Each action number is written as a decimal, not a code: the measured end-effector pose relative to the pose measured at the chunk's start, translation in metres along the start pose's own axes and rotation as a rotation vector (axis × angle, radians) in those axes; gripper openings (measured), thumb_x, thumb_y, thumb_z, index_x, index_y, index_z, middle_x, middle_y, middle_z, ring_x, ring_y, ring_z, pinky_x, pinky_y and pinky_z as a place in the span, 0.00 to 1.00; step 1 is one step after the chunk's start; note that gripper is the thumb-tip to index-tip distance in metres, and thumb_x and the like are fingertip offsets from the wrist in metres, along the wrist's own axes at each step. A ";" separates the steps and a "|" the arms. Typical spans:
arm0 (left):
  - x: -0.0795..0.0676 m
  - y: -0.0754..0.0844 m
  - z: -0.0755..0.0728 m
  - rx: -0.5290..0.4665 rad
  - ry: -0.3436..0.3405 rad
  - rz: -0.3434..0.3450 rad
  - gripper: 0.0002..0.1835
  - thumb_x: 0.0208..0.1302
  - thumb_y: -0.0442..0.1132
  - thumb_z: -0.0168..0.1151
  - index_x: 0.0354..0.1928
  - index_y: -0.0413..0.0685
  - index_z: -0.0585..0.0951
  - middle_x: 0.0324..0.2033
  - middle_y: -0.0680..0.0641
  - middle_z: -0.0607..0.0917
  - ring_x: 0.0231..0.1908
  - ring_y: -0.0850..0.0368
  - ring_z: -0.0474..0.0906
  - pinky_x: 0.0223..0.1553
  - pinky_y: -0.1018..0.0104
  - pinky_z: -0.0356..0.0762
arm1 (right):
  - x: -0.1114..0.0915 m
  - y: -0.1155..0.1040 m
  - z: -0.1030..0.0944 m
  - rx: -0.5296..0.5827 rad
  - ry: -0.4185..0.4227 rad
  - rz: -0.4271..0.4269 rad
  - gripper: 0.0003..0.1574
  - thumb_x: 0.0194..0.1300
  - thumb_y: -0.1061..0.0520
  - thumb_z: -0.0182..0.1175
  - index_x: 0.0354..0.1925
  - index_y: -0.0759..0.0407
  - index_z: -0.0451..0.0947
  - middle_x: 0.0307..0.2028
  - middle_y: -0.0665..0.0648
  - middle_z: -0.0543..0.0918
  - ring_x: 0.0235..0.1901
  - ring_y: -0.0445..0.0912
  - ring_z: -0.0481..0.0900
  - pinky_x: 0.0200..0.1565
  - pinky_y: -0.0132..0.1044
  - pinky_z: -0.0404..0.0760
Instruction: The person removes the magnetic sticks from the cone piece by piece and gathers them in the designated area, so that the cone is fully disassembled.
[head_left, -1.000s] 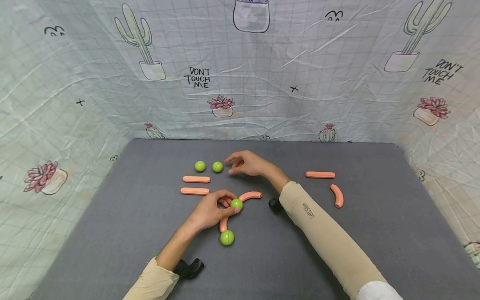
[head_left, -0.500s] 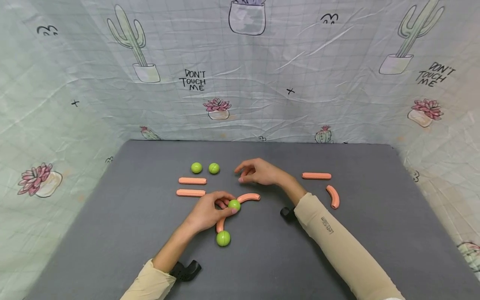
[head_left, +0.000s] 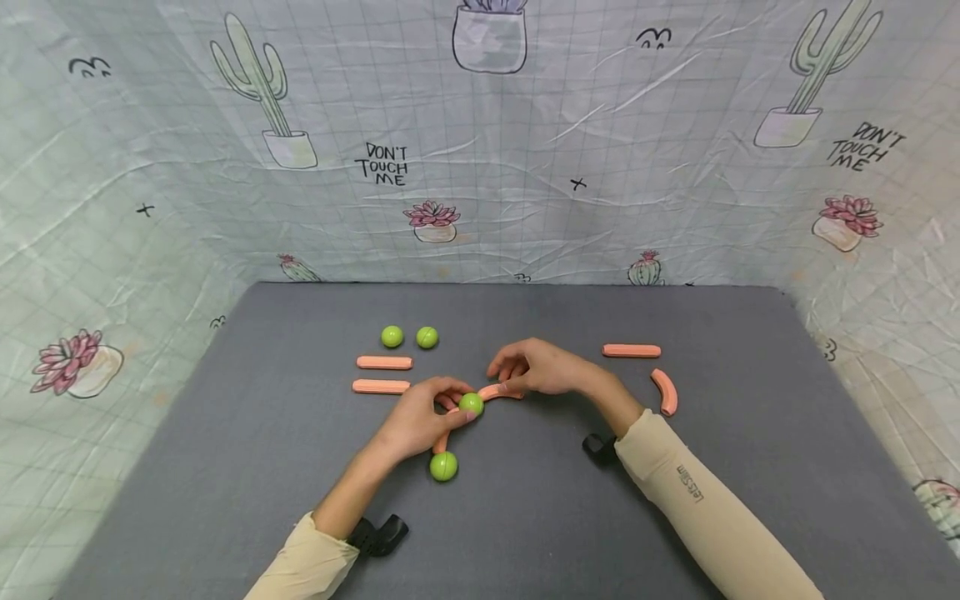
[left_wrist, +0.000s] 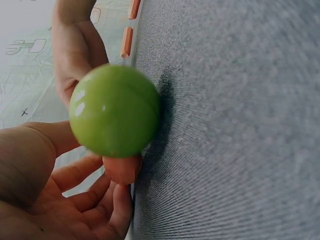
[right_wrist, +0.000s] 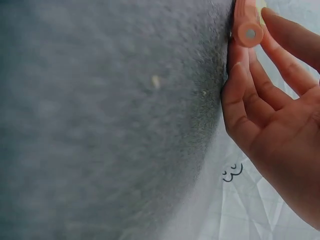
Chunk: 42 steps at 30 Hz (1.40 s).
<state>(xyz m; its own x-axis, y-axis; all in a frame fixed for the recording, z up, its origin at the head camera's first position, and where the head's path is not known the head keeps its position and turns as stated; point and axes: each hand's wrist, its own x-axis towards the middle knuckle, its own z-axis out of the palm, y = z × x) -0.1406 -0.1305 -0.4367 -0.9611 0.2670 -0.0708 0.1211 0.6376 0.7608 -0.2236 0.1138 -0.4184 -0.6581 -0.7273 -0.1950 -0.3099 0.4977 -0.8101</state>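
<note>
My left hand pinches a glossy green ball between thumb and fingers, low over the table. A curved orange stick runs from under this hand to a nearer green ball, which looms large in the left wrist view. On the far right side of the held ball, a second curved orange stick meets it. My right hand has thumb and fingers around that stick; its round end with a pale, hole-like centre shows in the right wrist view.
Farther left lie two straight orange sticks, with two green balls behind them. To the right are a straight orange stick and a curved one. A printed cloth hangs behind the grey table.
My right hand has come from beside the far green balls, rightward and nearer, onto the curved stick. The held ball, the nearer ball and the stick between them have shifted slightly away from me.
</note>
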 end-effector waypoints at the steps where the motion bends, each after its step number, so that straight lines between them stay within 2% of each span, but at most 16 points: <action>1: 0.000 0.000 0.000 -0.003 0.002 -0.002 0.14 0.65 0.41 0.74 0.51 0.53 0.88 0.38 0.52 0.87 0.38 0.63 0.80 0.45 0.64 0.78 | -0.002 0.000 0.001 -0.004 0.000 0.006 0.18 0.72 0.62 0.65 0.58 0.63 0.82 0.42 0.61 0.88 0.33 0.42 0.84 0.37 0.38 0.81; 9: 0.003 0.000 0.005 0.010 0.040 -0.001 0.12 0.65 0.42 0.74 0.50 0.54 0.88 0.38 0.54 0.88 0.39 0.63 0.81 0.45 0.64 0.78 | -0.013 -0.003 0.010 -0.046 0.037 0.062 0.21 0.68 0.61 0.69 0.59 0.62 0.83 0.41 0.56 0.87 0.33 0.41 0.81 0.35 0.33 0.79; 17: 0.008 0.004 0.008 0.040 0.067 0.012 0.12 0.66 0.42 0.73 0.50 0.52 0.88 0.42 0.52 0.89 0.43 0.60 0.83 0.48 0.60 0.79 | -0.019 -0.001 0.015 -0.085 0.066 0.056 0.15 0.67 0.61 0.71 0.52 0.60 0.86 0.37 0.55 0.87 0.30 0.40 0.79 0.33 0.33 0.78; 23: 0.009 0.005 0.013 0.092 0.074 0.019 0.12 0.67 0.45 0.72 0.51 0.52 0.88 0.42 0.51 0.88 0.42 0.60 0.82 0.46 0.61 0.79 | -0.025 -0.001 0.017 -0.089 0.095 0.061 0.15 0.67 0.62 0.71 0.51 0.58 0.83 0.39 0.55 0.85 0.33 0.41 0.80 0.35 0.33 0.79; 31: 0.009 0.009 0.016 0.098 0.090 -0.001 0.14 0.67 0.46 0.73 0.52 0.53 0.87 0.43 0.51 0.88 0.42 0.59 0.82 0.46 0.60 0.78 | -0.032 0.000 0.018 0.017 0.096 0.043 0.14 0.71 0.61 0.67 0.53 0.60 0.81 0.35 0.58 0.86 0.29 0.44 0.83 0.32 0.36 0.79; 35: 0.010 0.010 0.018 0.095 0.087 0.010 0.14 0.68 0.46 0.71 0.53 0.52 0.87 0.43 0.51 0.87 0.41 0.58 0.81 0.45 0.60 0.77 | -0.036 0.002 0.017 0.057 0.095 0.047 0.18 0.72 0.59 0.66 0.58 0.61 0.80 0.37 0.59 0.86 0.29 0.45 0.83 0.33 0.36 0.78; 42: 0.010 0.011 0.020 0.083 0.088 0.021 0.14 0.69 0.45 0.71 0.53 0.52 0.87 0.41 0.51 0.86 0.40 0.58 0.79 0.44 0.61 0.76 | -0.043 0.005 0.013 0.064 0.073 0.067 0.22 0.75 0.57 0.63 0.63 0.62 0.78 0.41 0.59 0.87 0.33 0.43 0.83 0.36 0.36 0.77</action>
<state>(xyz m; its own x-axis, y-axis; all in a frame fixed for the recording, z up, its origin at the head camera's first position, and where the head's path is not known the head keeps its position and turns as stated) -0.1443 -0.1063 -0.4425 -0.9759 0.2184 0.0044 0.1578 0.6910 0.7055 -0.1874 0.1415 -0.4210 -0.7252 -0.6554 -0.2111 -0.2203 0.5113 -0.8307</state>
